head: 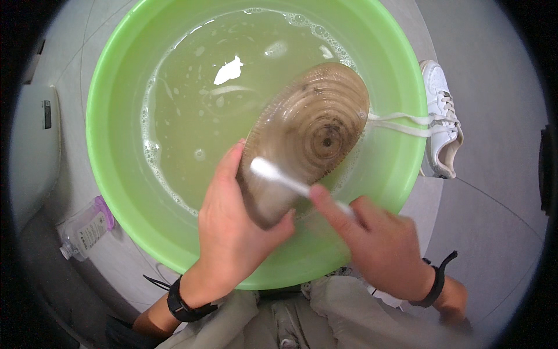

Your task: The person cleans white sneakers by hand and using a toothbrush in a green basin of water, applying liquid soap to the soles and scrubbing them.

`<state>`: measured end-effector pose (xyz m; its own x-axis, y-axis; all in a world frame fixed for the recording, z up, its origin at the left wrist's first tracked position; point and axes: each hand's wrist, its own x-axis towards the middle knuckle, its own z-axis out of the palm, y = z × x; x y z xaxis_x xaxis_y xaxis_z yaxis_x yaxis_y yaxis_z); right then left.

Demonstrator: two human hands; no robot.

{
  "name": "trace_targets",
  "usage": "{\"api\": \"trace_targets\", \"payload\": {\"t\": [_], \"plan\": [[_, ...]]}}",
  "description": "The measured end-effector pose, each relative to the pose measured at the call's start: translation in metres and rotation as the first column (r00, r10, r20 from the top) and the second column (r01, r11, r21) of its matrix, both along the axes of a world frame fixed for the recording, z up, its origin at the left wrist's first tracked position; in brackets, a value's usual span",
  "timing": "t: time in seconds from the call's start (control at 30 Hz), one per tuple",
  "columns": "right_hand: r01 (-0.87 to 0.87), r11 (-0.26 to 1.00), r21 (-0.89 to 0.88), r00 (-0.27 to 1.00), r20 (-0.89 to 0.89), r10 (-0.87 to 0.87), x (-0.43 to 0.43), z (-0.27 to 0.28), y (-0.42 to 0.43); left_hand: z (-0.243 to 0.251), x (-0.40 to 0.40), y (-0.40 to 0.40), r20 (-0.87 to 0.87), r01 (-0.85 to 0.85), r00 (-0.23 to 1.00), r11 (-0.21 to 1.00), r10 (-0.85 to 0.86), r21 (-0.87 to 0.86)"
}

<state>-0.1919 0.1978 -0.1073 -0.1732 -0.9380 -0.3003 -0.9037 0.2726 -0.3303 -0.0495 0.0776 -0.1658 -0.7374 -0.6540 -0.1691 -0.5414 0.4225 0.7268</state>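
Observation:
A shoe with its sole (305,118) turned up is held by my left hand (235,227) at its near end. The sole is wet and brownish, with ring-shaped tread and dark dirt around one circle. My right hand (370,240) grips a white brush (283,179), blurred, its head over the near part of the sole. Beneath the shoe is a light green plastic basin (115,183) of cloudy, soapy water (196,113). The shoe's upper faces away from me and is hidden.
Outside the basin's right side sits a white lace-up sneaker (438,113). White laces (401,124) lie across the rim beside it. A clear plastic bottle (87,231) with a purple part lies at the lower left. A white fixture (35,148) stands at far left on the grey tiled floor (484,152).

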Motion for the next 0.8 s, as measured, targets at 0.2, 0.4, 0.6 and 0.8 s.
{"api": "trace_targets", "payload": {"t": [0.2, 0.4, 0.6, 0.8], "plan": [[0.144, 0.990, -0.005, 0.980, -0.140, -0.143, -0.010, 0.003, -0.007, 0.000, 0.001, 0.001, 0.003, 0.018, 1.000, 1.000, -0.018, 0.010], [0.017, 0.999, -0.040, 0.998, 0.056, -0.014, 0.004, -0.001, -0.005, 0.001, 0.001, 0.001, 0.012, -0.002, 1.000, 1.000, 0.002, -0.001], [0.183, 0.975, -0.127, 0.980, -0.053, -0.191, -0.019, -0.007, -0.015, 0.001, 0.000, 0.000, 0.022, 0.012, 1.000, 1.000, -0.012, 0.012], [0.003, 1.000, -0.019, 1.000, 0.025, -0.003, -0.010, 0.008, -0.013, 0.003, 0.000, 0.001, 0.013, -0.017, 1.000, 0.998, 0.016, 0.059]]}}
